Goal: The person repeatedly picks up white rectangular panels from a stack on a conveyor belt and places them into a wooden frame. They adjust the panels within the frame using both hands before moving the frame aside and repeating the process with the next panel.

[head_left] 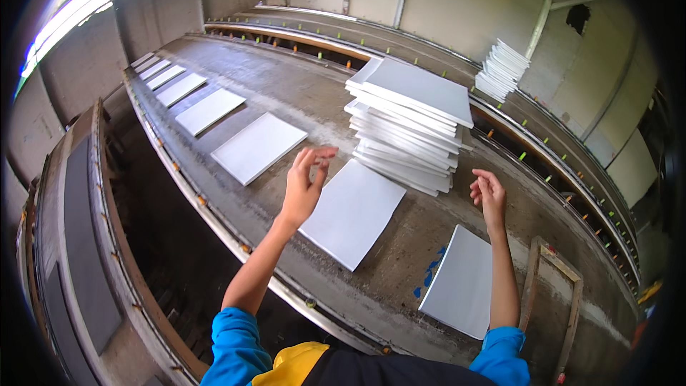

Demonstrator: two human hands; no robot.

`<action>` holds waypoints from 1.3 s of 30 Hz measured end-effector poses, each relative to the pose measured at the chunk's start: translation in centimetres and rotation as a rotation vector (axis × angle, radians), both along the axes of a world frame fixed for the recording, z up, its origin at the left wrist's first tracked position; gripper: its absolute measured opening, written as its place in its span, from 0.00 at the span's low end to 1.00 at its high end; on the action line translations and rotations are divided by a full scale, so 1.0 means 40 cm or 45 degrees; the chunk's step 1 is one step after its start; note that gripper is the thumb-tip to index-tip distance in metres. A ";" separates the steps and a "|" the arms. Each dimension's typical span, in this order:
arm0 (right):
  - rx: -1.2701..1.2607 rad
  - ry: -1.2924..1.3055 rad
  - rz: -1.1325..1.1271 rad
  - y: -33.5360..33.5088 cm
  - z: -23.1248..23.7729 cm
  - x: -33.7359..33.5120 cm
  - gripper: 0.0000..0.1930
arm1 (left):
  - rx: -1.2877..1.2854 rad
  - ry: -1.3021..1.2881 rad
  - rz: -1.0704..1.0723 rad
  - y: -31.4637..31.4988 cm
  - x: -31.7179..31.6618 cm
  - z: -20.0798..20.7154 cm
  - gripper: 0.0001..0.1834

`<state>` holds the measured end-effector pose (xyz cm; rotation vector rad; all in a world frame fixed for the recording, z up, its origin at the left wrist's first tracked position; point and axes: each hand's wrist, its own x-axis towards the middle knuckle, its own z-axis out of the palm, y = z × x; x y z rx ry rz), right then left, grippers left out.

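Note:
Both my hands are raised above a long table, with no object visible in either. My left hand (306, 184) has bent fingers with the thumb apart, above the edge of a flat white rectangular sheet (354, 213). A tall, uneven stack of white sheets (411, 89) stands just beyond, between my two hands. Its layers jut out at different angles. To the right of the stack is my right hand (489, 196), fingers loosely curled and apart. Below it, another white sheet (461, 282) lies partly hidden by my right forearm.
Several white sheets (259, 146) lie in a row along the table's left edge (207, 207). A wooden frame (561, 264) rests at the right, and blue marks (431, 271) spot the table. A second stack (502, 70) stands on the far table. Another table (118, 257) runs along the left.

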<state>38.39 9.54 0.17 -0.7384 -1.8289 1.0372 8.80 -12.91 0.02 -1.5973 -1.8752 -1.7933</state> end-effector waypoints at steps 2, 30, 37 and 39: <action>-0.018 0.057 0.003 0.064 0.023 -0.019 0.10 | 0.029 0.057 -0.033 0.099 -0.047 0.035 0.11; 0.040 0.760 -0.815 0.052 0.269 -0.273 0.21 | 0.004 -0.691 -0.931 0.469 -0.207 0.048 0.15; -0.036 0.803 -0.749 -0.227 0.274 -0.077 0.24 | 0.212 -0.260 -0.651 0.396 -0.121 0.168 0.21; -0.085 0.787 -0.799 -0.311 0.255 -0.008 0.24 | 0.253 0.064 -0.597 0.387 -0.073 0.187 0.23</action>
